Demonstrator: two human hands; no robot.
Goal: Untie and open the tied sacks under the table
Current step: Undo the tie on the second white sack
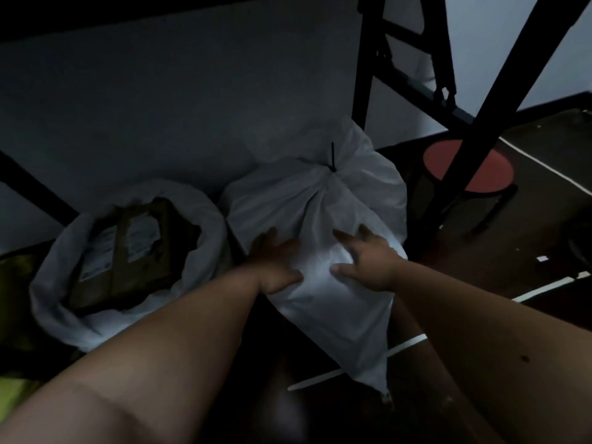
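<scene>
Both hands, left hand (275,261) and right hand (368,261), seemingly press flat, fingers spread, on the sack (320,200), its tie (333,161) just beyond.

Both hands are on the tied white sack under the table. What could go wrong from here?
1. The black tie cinches the neck of the tied sack tightly; it looks like a zip tie, so fingers alone may not undo it.
2. The left hand and right hand sit low on the body, far from the tie; pulling there may tear the thin material.
3. The light is dim, which makes the knot hard to see.
</scene>
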